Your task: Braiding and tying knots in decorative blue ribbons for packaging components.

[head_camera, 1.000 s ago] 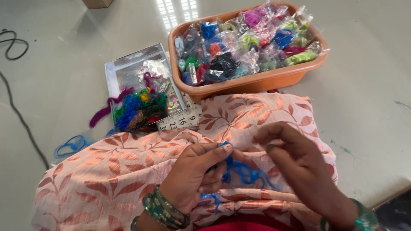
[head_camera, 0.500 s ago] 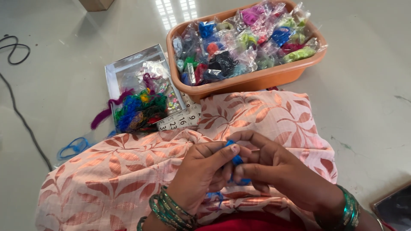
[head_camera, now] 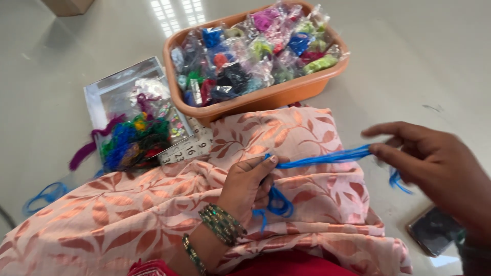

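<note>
A person seated on a pale floor [head_camera: 61, 76] has peach cloth with a leaf pattern [head_camera: 153, 214] draped over the lap. The left hand [head_camera: 248, 186], with green bangles at the wrist, rests on the cloth, fingers curled closed around a bundle of blue yarn [head_camera: 322, 157]. The yarn stretches taut to the right hand [head_camera: 429, 163], whose fingers pinch its far end above the floor. Beyond the lap sits an orange tub [head_camera: 286, 94] of small bagged coloured yarns, a clear bag of mixed yarn [head_camera: 130, 138] beside it, and a measuring tape [head_camera: 186, 148] between them.
</note>
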